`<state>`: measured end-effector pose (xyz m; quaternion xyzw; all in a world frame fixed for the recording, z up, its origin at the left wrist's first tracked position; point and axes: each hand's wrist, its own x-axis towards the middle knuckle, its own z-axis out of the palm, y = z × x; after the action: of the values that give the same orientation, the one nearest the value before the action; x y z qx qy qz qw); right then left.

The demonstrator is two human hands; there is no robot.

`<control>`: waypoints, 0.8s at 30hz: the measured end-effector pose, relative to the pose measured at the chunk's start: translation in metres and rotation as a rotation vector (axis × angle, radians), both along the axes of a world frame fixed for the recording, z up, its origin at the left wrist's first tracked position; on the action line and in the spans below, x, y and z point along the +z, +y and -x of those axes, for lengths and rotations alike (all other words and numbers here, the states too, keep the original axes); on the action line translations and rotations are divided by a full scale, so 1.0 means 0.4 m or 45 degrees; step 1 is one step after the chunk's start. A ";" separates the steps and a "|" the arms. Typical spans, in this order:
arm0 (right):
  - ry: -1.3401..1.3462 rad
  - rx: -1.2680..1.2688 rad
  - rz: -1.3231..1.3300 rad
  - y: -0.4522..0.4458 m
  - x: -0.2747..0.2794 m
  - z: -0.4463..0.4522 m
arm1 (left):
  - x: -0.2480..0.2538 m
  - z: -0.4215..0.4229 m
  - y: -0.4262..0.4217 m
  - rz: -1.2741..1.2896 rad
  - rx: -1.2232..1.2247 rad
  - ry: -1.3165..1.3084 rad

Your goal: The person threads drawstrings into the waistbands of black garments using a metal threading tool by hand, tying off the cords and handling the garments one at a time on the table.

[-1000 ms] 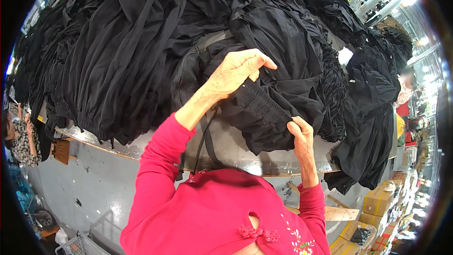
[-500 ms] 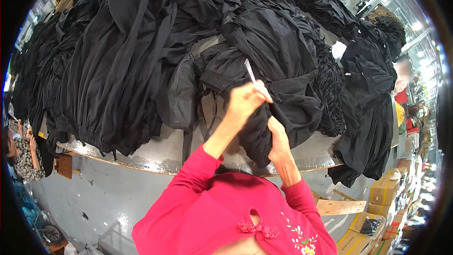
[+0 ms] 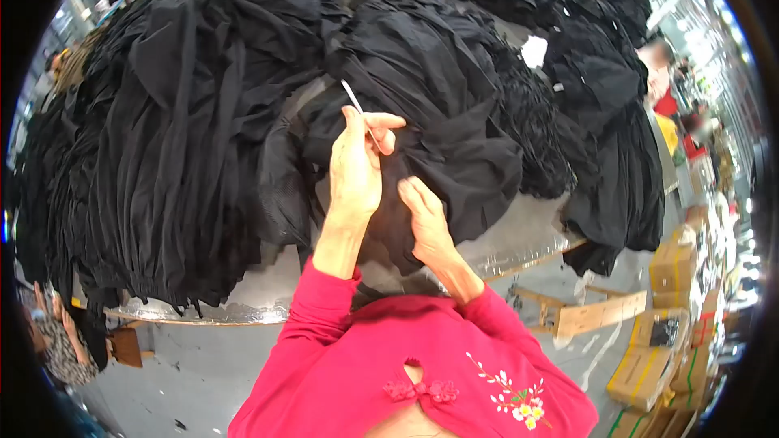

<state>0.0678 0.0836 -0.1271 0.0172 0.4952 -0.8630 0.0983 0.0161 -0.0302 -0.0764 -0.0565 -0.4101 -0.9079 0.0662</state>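
My left hand [image 3: 357, 166] is closed round a slim pale tool [image 3: 353, 99] with a long narrow tip pointing up and away; its exact kind I cannot make out. One finger of that hand stretches out to the right over the black garment [image 3: 454, 146]. Lower and to the right, my right hand [image 3: 428, 227] grips a fold of the same dark cloth between thumb and fingers. The garment lies bunched on the table, with part of it drawn toward my chest. Beside my left wrist is a black mesh piece [image 3: 286, 186].
Large heaps of black garments [image 3: 178, 138] cover the left and back of the metal-topped table [image 3: 519, 231]. Another dark pile [image 3: 617, 154] hangs over the right edge. Cardboard boxes [image 3: 641, 373] and a wooden bench [image 3: 600, 312] stand at right. A person [image 3: 61, 341] is at far left.
My left hand has moved left and slightly up with the tool, and its fingers have turned. My right hand has shifted left and up. The whole view has swung to the right.
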 end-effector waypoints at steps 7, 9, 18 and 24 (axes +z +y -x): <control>0.245 -0.026 -0.297 -0.032 0.057 0.033 | 0.026 -0.001 -0.038 -0.334 0.253 0.166; 0.271 -0.087 -0.379 -0.042 0.046 0.033 | 0.019 -0.004 -0.047 -0.300 0.194 0.154; 1.058 0.473 -1.523 0.031 0.120 0.020 | 0.083 0.112 -0.324 -0.240 0.114 0.138; 2.159 0.152 -1.947 0.138 0.322 0.045 | 0.041 0.387 -0.701 -0.905 -0.307 -0.006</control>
<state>0.0499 0.1388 0.0015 -0.5390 0.7977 -0.0636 -0.2629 -0.1386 -0.3106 -0.0600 -0.0756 -0.0600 -0.9950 -0.0268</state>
